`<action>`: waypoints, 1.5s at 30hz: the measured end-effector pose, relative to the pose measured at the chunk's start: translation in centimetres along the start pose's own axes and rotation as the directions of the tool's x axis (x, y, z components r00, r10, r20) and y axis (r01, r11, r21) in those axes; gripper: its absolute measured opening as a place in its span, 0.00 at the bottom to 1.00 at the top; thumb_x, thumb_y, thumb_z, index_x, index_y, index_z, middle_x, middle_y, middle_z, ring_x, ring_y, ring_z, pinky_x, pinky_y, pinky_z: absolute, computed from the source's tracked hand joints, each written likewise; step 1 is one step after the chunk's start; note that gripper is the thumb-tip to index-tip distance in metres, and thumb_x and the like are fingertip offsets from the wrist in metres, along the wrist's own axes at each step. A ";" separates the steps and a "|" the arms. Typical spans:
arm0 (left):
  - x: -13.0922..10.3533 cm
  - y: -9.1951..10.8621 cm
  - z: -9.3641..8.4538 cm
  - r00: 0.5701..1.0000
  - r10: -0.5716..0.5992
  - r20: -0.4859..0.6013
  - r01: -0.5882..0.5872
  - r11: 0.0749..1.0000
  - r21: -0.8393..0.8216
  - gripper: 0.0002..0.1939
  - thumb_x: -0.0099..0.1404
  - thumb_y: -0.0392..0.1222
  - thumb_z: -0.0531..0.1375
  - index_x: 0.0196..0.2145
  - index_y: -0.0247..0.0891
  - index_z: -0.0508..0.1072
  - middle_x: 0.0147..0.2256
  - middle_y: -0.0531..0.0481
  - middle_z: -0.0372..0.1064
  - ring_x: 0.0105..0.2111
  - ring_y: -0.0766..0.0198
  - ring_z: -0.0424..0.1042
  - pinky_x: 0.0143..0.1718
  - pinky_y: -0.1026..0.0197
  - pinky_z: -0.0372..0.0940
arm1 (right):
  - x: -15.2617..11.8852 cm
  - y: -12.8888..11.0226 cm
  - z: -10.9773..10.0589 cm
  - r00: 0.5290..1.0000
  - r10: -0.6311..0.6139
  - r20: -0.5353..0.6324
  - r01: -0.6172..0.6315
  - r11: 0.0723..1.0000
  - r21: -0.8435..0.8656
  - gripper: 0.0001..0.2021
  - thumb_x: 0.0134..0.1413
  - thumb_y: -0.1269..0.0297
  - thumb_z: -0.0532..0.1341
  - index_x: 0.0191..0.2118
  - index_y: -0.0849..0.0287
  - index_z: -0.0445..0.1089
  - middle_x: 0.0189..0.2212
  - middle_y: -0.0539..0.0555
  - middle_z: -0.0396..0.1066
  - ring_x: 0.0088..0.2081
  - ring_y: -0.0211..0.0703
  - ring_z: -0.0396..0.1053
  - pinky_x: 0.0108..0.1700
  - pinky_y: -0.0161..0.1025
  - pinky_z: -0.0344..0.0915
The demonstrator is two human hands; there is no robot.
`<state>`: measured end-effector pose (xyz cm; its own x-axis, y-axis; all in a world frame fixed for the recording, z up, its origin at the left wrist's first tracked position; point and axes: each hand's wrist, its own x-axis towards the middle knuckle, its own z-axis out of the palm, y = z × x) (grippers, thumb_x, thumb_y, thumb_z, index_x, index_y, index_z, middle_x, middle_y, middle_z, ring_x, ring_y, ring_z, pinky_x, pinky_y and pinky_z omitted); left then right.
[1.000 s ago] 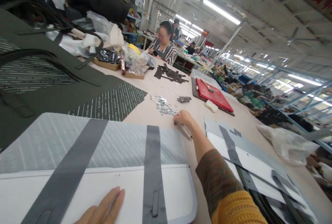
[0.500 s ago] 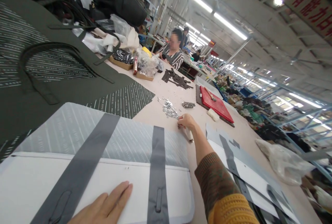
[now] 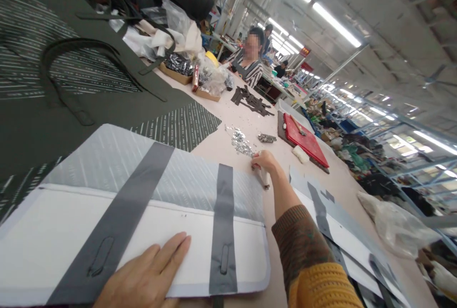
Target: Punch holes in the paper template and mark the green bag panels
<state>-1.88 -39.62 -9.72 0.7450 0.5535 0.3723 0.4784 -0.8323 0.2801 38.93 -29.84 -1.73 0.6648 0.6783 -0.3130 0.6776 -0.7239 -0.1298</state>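
Observation:
My left hand [image 3: 150,265] lies flat on a white bag panel [image 3: 178,251], fingers stretched out between two grey straps. One is the wide strap [image 3: 132,203]; the narrower strap [image 3: 224,203] is to its right. Each has a long slot outlined near its lower end. Beyond the panel's right corner, my right hand [image 3: 264,161] is closed, with its fingertips down at the near edge of a pile of small silvery metal pieces [image 3: 241,142]. What the fingertips pinch is hidden. A short pale cylinder [image 3: 265,178] shows just below that hand; whether it is gripped I cannot tell.
Dark patterned fabric [image 3: 174,127] with straps covers the left. Farther back are dark strips [image 3: 252,101], a metal bundle [image 3: 267,138], a red board [image 3: 305,141] with a hammer on it, and boxes of plastic-wrapped parts. More panels [image 3: 342,232] lie right. A co-worker sits across the table.
The whole view has shifted, so the table and both hands appear farther right and a little higher. Relative to the panel and metal pieces, both hands stay nearly in place.

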 end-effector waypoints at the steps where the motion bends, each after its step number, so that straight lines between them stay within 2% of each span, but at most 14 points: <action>1: 0.2 0.3 -0.6 0.999 -0.022 0.044 0.023 1.000 -0.021 0.32 0.57 0.30 0.53 0.60 0.43 0.63 0.57 0.54 0.66 0.46 0.59 0.69 0.45 0.58 0.64 | 0.1 0.1 0.1 1.000 0.001 0.009 -0.002 1.000 0.013 0.14 0.60 0.60 0.61 0.48 0.62 0.69 0.45 0.55 0.70 0.39 0.43 0.71 0.38 0.41 0.72; 5: 1.2 1.1 -2.6 0.982 -0.087 0.167 0.100 0.992 -0.073 0.29 0.58 0.29 0.53 0.57 0.41 0.66 0.56 0.53 0.66 0.45 0.60 0.68 0.45 0.57 0.64 | 0.3 0.2 0.3 1.000 0.008 0.027 -0.010 0.997 0.071 0.11 0.61 0.60 0.60 0.44 0.63 0.69 0.37 0.52 0.71 0.31 0.35 0.70 0.30 0.35 0.69; 8: 1.7 1.3 -3.1 0.969 -0.097 0.228 0.118 0.990 -0.080 0.29 0.57 0.31 0.55 0.58 0.39 0.66 0.57 0.51 0.65 0.45 0.59 0.67 0.44 0.56 0.65 | -0.5 -0.4 -0.1 1.000 -0.019 0.022 0.016 0.990 0.138 0.09 0.57 0.65 0.63 0.41 0.66 0.69 0.25 0.48 0.69 0.20 0.30 0.63 0.21 0.29 0.61; 11: 1.7 1.2 -3.1 0.967 -0.075 0.243 0.099 0.992 -0.085 0.28 0.59 0.35 0.57 0.58 0.37 0.65 0.57 0.49 0.65 0.44 0.59 0.67 0.42 0.56 0.66 | -3.4 -2.2 -0.5 0.994 -0.105 0.020 0.098 0.967 0.234 0.14 0.47 0.72 0.66 0.42 0.67 0.69 0.19 0.46 0.67 0.16 0.29 0.58 0.18 0.29 0.55; 13: 1.8 1.1 -3.1 0.970 -0.043 0.237 0.067 0.994 -0.091 0.27 0.60 0.37 0.57 0.58 0.36 0.64 0.57 0.49 0.65 0.42 0.59 0.67 0.40 0.56 0.66 | -6.5 -4.1 -0.1 0.983 -0.179 0.047 0.157 0.941 0.300 0.17 0.44 0.72 0.65 0.43 0.64 0.69 0.21 0.47 0.70 0.17 0.30 0.60 0.19 0.30 0.57; 15: 1.8 0.9 -3.1 0.971 -0.017 0.237 0.042 0.994 -0.098 0.27 0.61 0.38 0.56 0.59 0.35 0.63 0.57 0.49 0.64 0.41 0.59 0.67 0.39 0.55 0.66 | -10.0 -6.0 1.0 0.952 -0.283 0.113 0.221 0.897 0.382 0.15 0.43 0.69 0.65 0.41 0.61 0.70 0.25 0.48 0.72 0.18 0.30 0.62 0.20 0.30 0.59; 18: 2.0 0.8 -3.3 0.965 -0.008 0.261 0.036 0.994 -0.101 0.28 0.61 0.37 0.55 0.59 0.34 0.62 0.57 0.49 0.64 0.40 0.58 0.67 0.37 0.55 0.67 | -14.6 -8.5 3.4 0.856 -0.464 0.229 0.306 0.811 0.498 0.12 0.41 0.68 0.64 0.37 0.61 0.71 0.25 0.48 0.73 0.19 0.30 0.63 0.20 0.29 0.60; 21: 2.0 0.6 -3.5 0.955 0.007 0.297 0.027 0.994 -0.110 0.28 0.61 0.38 0.55 0.60 0.34 0.61 0.57 0.48 0.64 0.40 0.57 0.66 0.36 0.54 0.67 | -17.2 -10.0 5.4 0.797 -0.538 0.273 0.389 0.804 0.449 0.10 0.42 0.69 0.63 0.36 0.60 0.72 0.25 0.47 0.73 0.21 0.32 0.65 0.21 0.28 0.60; 28: 2.1 0.4 -3.6 0.943 0.041 0.330 0.004 0.991 -0.133 0.27 0.64 0.41 0.54 0.60 0.32 0.60 0.58 0.45 0.62 0.42 0.56 0.66 0.38 0.54 0.68 | -17.8 -11.1 6.4 0.773 -0.579 0.260 0.492 0.806 0.330 0.07 0.42 0.71 0.62 0.32 0.58 0.73 0.23 0.45 0.72 0.24 0.32 0.65 0.25 0.29 0.58; 35: 2.2 0.5 -3.7 0.954 0.046 0.296 -0.007 0.991 -0.132 0.26 0.63 0.42 0.55 0.58 0.32 0.63 0.58 0.46 0.63 0.41 0.57 0.66 0.37 0.55 0.68 | -18.2 -11.3 6.6 0.786 -0.566 0.248 0.494 0.817 0.299 0.04 0.42 0.71 0.61 0.28 0.58 0.72 0.20 0.45 0.68 0.21 0.31 0.62 0.24 0.30 0.56; 39: 2.2 0.4 -3.6 0.954 0.044 0.296 -0.004 0.991 -0.135 0.26 0.63 0.43 0.56 0.58 0.32 0.63 0.58 0.47 0.63 0.41 0.57 0.66 0.37 0.55 0.69 | -18.4 -11.4 6.7 0.817 -0.510 0.268 0.433 0.851 0.298 0.03 0.41 0.70 0.62 0.27 0.57 0.71 0.19 0.45 0.67 0.20 0.33 0.63 0.22 0.31 0.56; 42: 2.1 0.4 -3.4 0.955 0.043 0.294 -0.003 0.991 -0.136 0.27 0.63 0.44 0.56 0.58 0.32 0.64 0.57 0.47 0.64 0.40 0.57 0.66 0.36 0.54 0.69 | -18.9 -11.5 6.9 0.851 -0.469 0.237 0.405 0.873 0.272 0.02 0.41 0.71 0.61 0.25 0.58 0.70 0.19 0.46 0.69 0.21 0.34 0.66 0.24 0.32 0.58; 45: 2.0 0.5 -3.3 0.962 0.034 0.270 0.002 0.991 -0.131 0.27 0.63 0.44 0.57 0.58 0.32 0.63 0.56 0.47 0.64 0.39 0.57 0.66 0.35 0.54 0.68 | -19.4 -11.6 7.1 0.862 -0.457 0.218 0.399 0.878 0.263 0.03 0.41 0.72 0.60 0.24 0.58 0.70 0.21 0.48 0.71 0.22 0.34 0.66 0.25 0.32 0.59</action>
<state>-1.70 -38.77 -5.89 0.8586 0.4962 0.1285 0.4148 -0.8199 0.3946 15.92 -35.45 -0.79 0.1949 0.8885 -0.4155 0.7776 -0.3981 -0.4867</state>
